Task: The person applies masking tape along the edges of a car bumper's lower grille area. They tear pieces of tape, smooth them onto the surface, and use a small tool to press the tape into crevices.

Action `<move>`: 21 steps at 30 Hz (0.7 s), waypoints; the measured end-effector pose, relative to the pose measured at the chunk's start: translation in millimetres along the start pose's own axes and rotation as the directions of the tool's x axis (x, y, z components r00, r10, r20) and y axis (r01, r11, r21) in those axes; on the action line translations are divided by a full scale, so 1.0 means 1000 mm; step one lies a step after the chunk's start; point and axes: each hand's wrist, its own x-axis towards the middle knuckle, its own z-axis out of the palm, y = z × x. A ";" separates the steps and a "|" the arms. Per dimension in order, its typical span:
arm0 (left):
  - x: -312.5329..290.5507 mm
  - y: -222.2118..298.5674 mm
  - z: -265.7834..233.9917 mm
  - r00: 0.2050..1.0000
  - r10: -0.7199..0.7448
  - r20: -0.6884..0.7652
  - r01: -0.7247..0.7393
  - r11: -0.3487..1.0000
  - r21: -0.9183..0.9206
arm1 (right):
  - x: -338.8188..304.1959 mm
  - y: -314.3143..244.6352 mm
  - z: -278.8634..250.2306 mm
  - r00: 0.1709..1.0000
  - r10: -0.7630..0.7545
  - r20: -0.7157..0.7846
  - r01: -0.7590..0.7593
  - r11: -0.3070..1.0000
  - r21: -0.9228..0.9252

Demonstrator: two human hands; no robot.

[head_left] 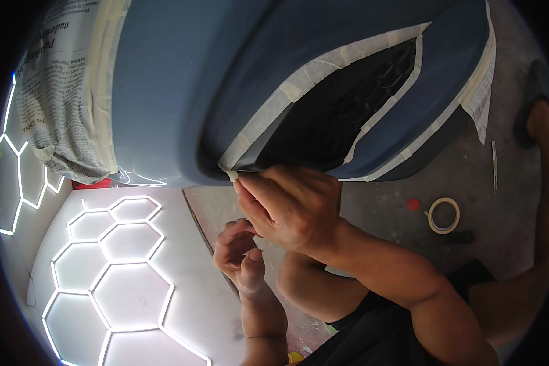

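A blue-grey car bumper point(158, 91) fills the upper part of the view. Strips of pale masking tape point(296, 88) border a black mesh grille point(354, 97) set into it. My right hand point(296, 207) reaches up to the lower left corner of the grille, its thumb and fingers pinched on the end of a masking tape strip. Just below and to its left, my left hand point(241, 253) hovers with loosely curled fingers, thumb apart from them. I see nothing held in it.
Newspaper point(61, 104) is taped over the panel at far left. On the floor lie a roll of masking tape point(443, 215), a small red round object point(413, 205) and a thin pale strip point(495, 168). A slippered foot point(540, 122) stands at right. Hexagonal lights point(131, 296) glow at lower left.
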 end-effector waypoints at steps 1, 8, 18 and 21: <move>0.000 -0.001 0.000 1.000 -0.005 0.000 0.005 1.000 -0.004 | 0.000 0.001 0.000 1.000 0.002 -0.001 -0.002 1.000 0.000; -0.007 -0.008 -0.005 1.000 -0.027 0.009 0.027 0.999 -0.043 | 0.002 0.005 0.000 0.999 -0.041 -0.006 0.041 0.999 -0.032; -0.019 -0.007 -0.009 1.000 -0.024 0.005 0.024 0.998 -0.053 | 0.008 0.010 -0.027 0.965 -0.245 -0.093 0.232 0.964 -0.130; -0.021 -0.009 -0.007 0.999 -0.030 0.018 0.032 0.997 -0.065 | 0.012 0.018 -0.021 0.915 -0.388 -0.108 0.366 0.913 -0.178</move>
